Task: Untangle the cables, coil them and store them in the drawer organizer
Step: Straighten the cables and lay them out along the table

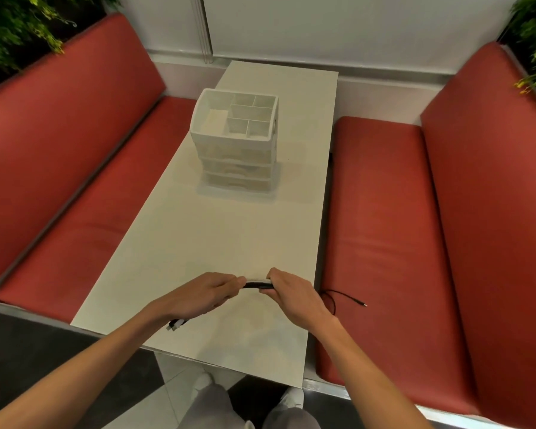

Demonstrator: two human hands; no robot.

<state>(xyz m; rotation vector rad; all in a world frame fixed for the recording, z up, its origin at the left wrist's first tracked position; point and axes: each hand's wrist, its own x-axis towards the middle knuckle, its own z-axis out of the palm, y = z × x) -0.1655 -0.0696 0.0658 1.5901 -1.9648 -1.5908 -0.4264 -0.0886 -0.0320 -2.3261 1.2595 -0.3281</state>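
**Q.** Fingers [225, 281] of the left hand [198, 297] and of the right hand [291, 292]: what is their state?
**A.** Both sets are curled and grasping. Each hand closes round one end of the cable bundle [257, 285]. A short dark-and-white run of it shows between the two fists, at lower centre of the frame, over the near end of the table [229, 230].

**Q.** Where does the rest of the cable lie?
**A.** A black tail [342, 292] leaves the right hand and loops past the table's right edge. It ends in a plug [364, 304] over the red bench [384, 227]. Connector ends [175, 326] protrude below the left wrist. How many cables the bundle holds cannot be told.

**Q.** And the destination?
**A.** The drawer organizer [235, 140] stands at upper centre of the frame, well apart from the hands. Its drawers appear closed, and its top compartments open upward.

**Q.** Which step is this, and how is it done well?
**A.** It is judged to be coiling or straightening, with storage not yet begun. One hand should anchor the loops while the other feeds in slack, gathering the black tail before it snags on the table edge. Loops should be even and loose, no tighter than the cable bends willingly, with the connectors kept outside the coil. A drawer needs opening first, so the finished coil should pass into one hand.
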